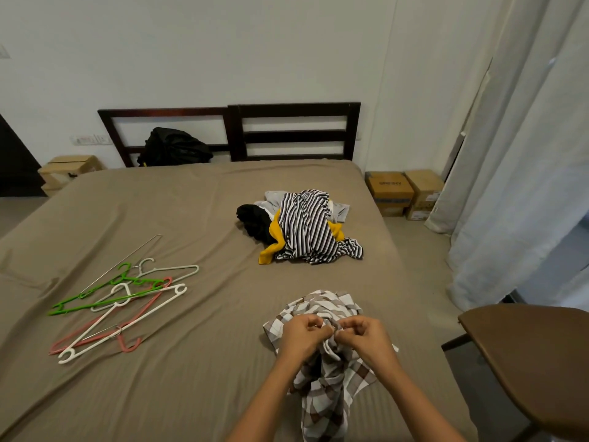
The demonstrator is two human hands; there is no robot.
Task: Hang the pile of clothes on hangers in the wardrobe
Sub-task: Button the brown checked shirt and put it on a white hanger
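Presently, the bed [159, 218], under a taupe sheet, fills the room ahead of the hands, with a dark headboard [293, 135] at the far wall. A pale curtain [526, 154] hangs to their right, and a brown chair [535, 362] stands just right of them. The pile of clothes [306, 228] lies beyond the hands; loose hangers [127, 301] lie well to their left. The left hand [301, 333] and right hand [366, 336] both pinch a bunched checked shirt [322, 378].

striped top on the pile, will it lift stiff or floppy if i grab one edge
Probably floppy: the striped top lies in soft folds draped over the yellow garment. It looks thin, so likely light. Since it overlaps that garment, it may drag it along slightly.
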